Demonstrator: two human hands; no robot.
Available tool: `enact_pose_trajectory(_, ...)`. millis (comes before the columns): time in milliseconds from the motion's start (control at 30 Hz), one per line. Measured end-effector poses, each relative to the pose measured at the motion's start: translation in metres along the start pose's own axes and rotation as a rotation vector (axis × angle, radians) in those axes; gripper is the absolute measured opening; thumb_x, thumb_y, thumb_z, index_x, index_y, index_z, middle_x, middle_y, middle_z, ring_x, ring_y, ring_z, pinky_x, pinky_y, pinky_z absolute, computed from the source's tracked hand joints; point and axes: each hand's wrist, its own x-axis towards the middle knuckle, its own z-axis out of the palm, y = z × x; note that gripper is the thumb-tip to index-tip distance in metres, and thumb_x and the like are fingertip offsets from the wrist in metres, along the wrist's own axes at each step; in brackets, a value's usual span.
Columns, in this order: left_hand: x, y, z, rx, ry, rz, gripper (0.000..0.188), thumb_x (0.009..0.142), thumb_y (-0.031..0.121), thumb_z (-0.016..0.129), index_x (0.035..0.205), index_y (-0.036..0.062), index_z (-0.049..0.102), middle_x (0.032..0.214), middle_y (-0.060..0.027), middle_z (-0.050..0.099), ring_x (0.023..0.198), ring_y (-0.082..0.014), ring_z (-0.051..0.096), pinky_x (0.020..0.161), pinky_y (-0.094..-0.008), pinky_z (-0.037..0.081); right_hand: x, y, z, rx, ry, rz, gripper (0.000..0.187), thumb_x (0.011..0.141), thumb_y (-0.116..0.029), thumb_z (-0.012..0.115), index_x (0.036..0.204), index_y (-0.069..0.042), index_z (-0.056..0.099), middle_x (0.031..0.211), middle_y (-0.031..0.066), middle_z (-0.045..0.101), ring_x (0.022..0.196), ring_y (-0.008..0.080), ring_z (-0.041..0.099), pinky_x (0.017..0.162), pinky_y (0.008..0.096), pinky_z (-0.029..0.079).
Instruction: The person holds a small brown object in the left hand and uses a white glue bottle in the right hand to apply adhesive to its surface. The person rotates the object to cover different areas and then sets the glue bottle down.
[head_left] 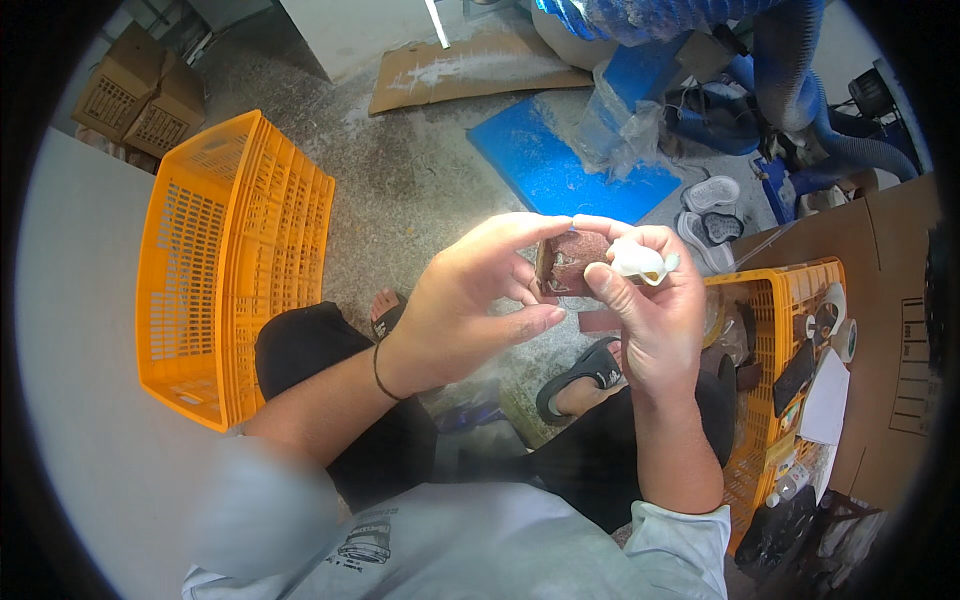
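Note:
My right hand (652, 320) pinches a small glossy white piece (638, 262) with a rounded, irregular shape and a yellowish opening; its exact kind I cannot make out. Directly left of it is a worn reddish-brown piece of sandpaper (575, 262), bent, with pale patches and a ragged left edge. My left hand (480, 290) curls around the sandpaper's left side, index finger along the top and thumb lower down, a little apart from it. Both index fingertips meet above the sandpaper. Some of the left fingers are hidden behind it.
Stacked orange crates (235, 270) stand at left. Another orange crate (770, 400) at right bears a white sheet (826, 395), tape rolls and small items. Ahead lie a blue board (560, 165), flat cardboard (470, 70) and light sandals (708, 220). A blue hose (785, 70) hangs at upper right.

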Motion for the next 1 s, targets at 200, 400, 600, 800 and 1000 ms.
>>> enact_pose_trajectory(200,-0.003,-0.001,0.001,0.272,0.035,0.086,0.061,0.080,-0.008,0.077,0.137,0.0007,0.058,0.129,-0.0097,0.056,0.097,-0.0100,0.063,0.080,-0.0224,0.054,-0.002,-0.003,-0.007,-0.085,-0.017,0.024,0.025,0.095,-0.014,0.075,0.112,0.000,0.063,0.121,0.0128,0.069,0.105,0.0138,0.065,0.083,0.0273,0.054)
enact_pose_trajectory(400,0.002,-0.006,-0.005,0.348,0.200,0.223,0.056,0.079,0.003,0.080,0.131,0.0015,0.061,0.122,-0.0134,0.061,0.102,-0.0194,0.068,0.077,-0.0278,0.059,-0.011,-0.026,-0.011,-0.590,-0.002,-0.396,0.038,0.102,-0.022,0.064,0.126,0.008,0.062,0.114,0.0158,0.070,0.099,0.0182,0.068,0.083,0.0320,0.056)
enact_pose_trajectory(600,0.002,-0.010,-0.004,0.219,0.267,0.212,0.057,0.080,-0.003,0.079,0.132,-0.0003,0.056,0.124,-0.0124,0.057,0.110,-0.0201,0.065,0.087,-0.0305,0.059,-0.021,-0.021,0.004,-0.988,-0.103,-0.762,0.042,0.080,0.002,0.080,0.121,0.000,0.069,0.107,0.0186,0.071,0.091,0.0314,0.072,0.079,0.0363,0.058)
enact_pose_trajectory(800,0.002,-0.010,-0.007,0.289,0.240,0.279,0.058,0.081,-0.008,0.077,0.133,-0.0015,0.054,0.125,-0.0109,0.053,0.114,-0.0191,0.061,0.092,-0.0307,0.057,-0.018,-0.021,0.009,-1.004,-0.142,-0.825,0.038,0.081,0.004,0.079,0.117,0.002,0.069,0.108,0.0183,0.071,0.093,0.0309,0.072,0.080,0.0362,0.058)
enact_pose_trajectory(1000,0.005,-0.014,-0.005,0.321,0.300,0.352,0.054,0.078,-0.003,0.079,0.128,0.0018,0.058,0.117,-0.0123,0.058,0.105,-0.0204,0.067,0.083,-0.0310,0.061,-0.021,-0.022,0.011,-1.023,-0.168,-0.774,0.038,0.082,0.006,0.077,0.120,0.000,0.070,0.111,0.0189,0.072,0.097,0.0290,0.073,0.083,0.0347,0.058)
